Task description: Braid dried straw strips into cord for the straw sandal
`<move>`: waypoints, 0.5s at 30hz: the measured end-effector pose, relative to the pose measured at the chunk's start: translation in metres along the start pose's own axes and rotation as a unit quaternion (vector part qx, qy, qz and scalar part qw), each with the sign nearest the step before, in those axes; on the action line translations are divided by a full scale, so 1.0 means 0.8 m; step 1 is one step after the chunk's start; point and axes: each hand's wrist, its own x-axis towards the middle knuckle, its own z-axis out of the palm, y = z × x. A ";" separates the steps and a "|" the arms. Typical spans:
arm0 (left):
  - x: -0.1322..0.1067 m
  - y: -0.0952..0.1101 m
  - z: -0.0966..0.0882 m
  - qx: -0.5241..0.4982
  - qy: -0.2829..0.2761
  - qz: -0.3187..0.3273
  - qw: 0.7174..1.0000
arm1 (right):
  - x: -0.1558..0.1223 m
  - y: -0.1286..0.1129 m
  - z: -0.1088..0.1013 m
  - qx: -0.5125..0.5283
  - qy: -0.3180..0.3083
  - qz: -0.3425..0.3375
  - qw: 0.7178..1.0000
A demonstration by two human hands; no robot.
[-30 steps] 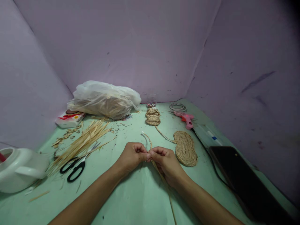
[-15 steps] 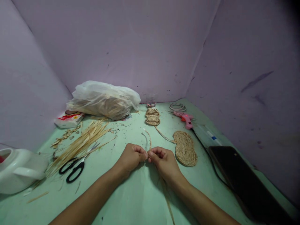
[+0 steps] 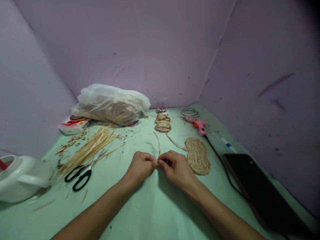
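Between my two hands is a thin twisted straw cord [image 3: 158, 142], its free end sticking up away from me over the green table. My left hand [image 3: 143, 165] is closed in a pinch on the cord's near part. Fingertips almost touching the left ones, my right hand [image 3: 173, 165] pinches the same cord. To the right of it lies a coiled sole-shaped straw piece [image 3: 198, 156]. A cord runs from that piece to two small coiled straw pieces [image 3: 163, 122] farther back.
Left of my hands lie black-handled scissors [image 3: 81, 178] and loose straw strips [image 3: 87, 150], beside a white pot [image 3: 27, 178]. A stuffed plastic bag [image 3: 112, 103] rests at the back. On the right are a pink glue gun [image 3: 198, 125], its cable and a black phone [image 3: 265, 193].
My right hand has turned slightly and its fingers have shifted on the cord. The long strands that hung below it toward me no longer show. The view has shifted slightly.
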 end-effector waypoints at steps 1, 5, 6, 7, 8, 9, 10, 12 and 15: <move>0.000 -0.001 0.000 0.005 0.007 0.001 1.000 | 0.001 -0.002 -0.003 -0.016 -0.004 0.007 1.000; 0.002 -0.004 0.003 0.018 0.034 0.000 0.999 | 0.002 -0.008 -0.007 -0.005 -0.006 0.084 0.996; 0.003 -0.004 0.004 0.019 0.044 -0.002 0.999 | 0.001 -0.009 -0.006 0.016 -0.003 0.107 0.994; 0.003 -0.005 0.005 0.017 0.054 -0.005 0.998 | 0.000 -0.010 -0.004 0.042 -0.001 0.126 0.991; 0.003 -0.004 0.007 0.006 0.065 -0.011 0.998 | -0.002 -0.012 -0.001 0.067 0.001 0.139 0.988; 0.003 -0.003 0.008 -0.012 0.075 -0.020 0.997 | -0.005 -0.013 0.003 0.087 0.005 0.142 0.986; 0.003 -0.001 0.009 -0.033 0.081 -0.028 0.996 | -0.008 -0.015 0.007 0.097 0.013 0.135 0.986; 0.001 0.006 0.010 -0.078 0.084 -0.047 0.992 | -0.016 -0.019 0.015 0.081 0.038 0.094 0.992; -0.004 0.019 0.007 -0.136 0.068 -0.099 0.983 | -0.024 -0.020 0.024 0.003 0.065 -0.011 0.998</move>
